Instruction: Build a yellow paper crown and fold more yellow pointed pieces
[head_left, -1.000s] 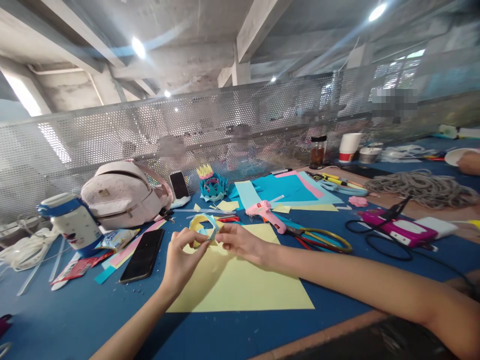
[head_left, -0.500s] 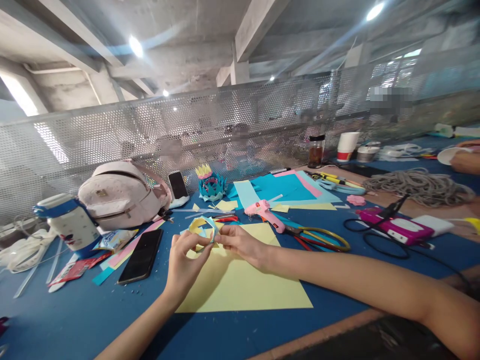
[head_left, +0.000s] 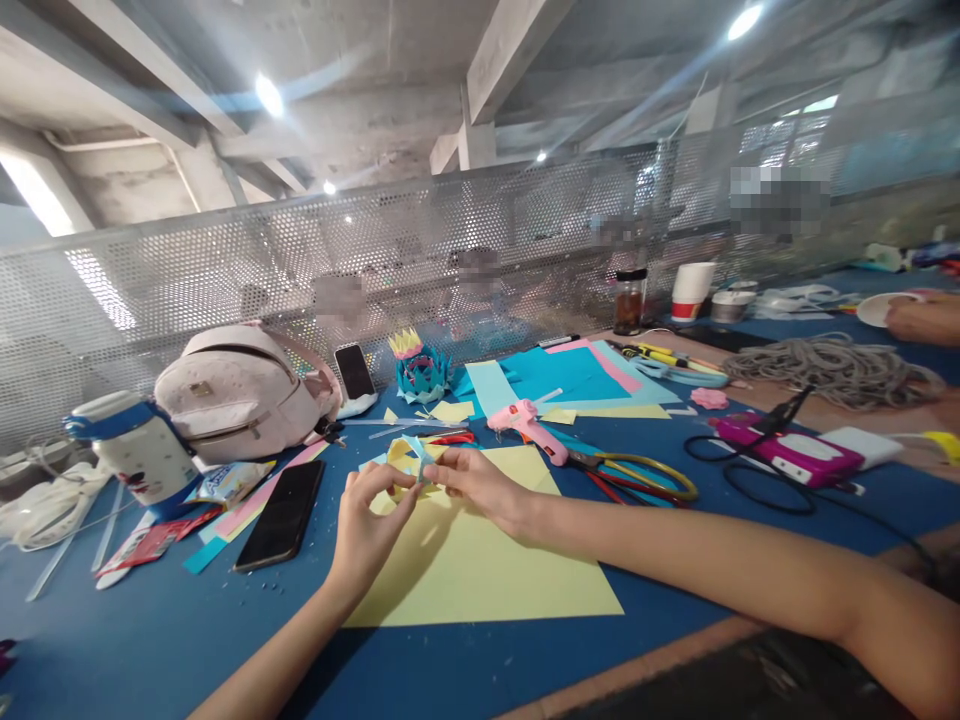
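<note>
Both my hands pinch a small ring of yellow and light-blue paper [head_left: 405, 455] above a yellow paper sheet [head_left: 495, 575]. My left hand [head_left: 373, 510] grips its near left side between thumb and fingers. On the other side, my right hand [head_left: 474, 487] holds the light-blue part, its fingertips close to my left thumb. Just right of my hands lie a pink hot glue gun [head_left: 529, 428] and scissors with yellow handles [head_left: 637, 475]. Behind the ring stands a blue paper piece with pointed petals [head_left: 424, 375], topped by a small yellow paper crown [head_left: 406, 343].
A black phone [head_left: 281, 515], a bottle [head_left: 135, 450] and a pale pink backpack [head_left: 232, 395] are on the left. Coloured paper sheets [head_left: 562, 375] lie behind the glue gun. To the right are a magenta device [head_left: 791, 452] with cables, grey rope [head_left: 832, 370] and another person's hand [head_left: 926, 320].
My fingers have shifted slightly on the paper ring, and its light-blue part has turned a little. The other person's hand at the far right has moved slightly left.
</note>
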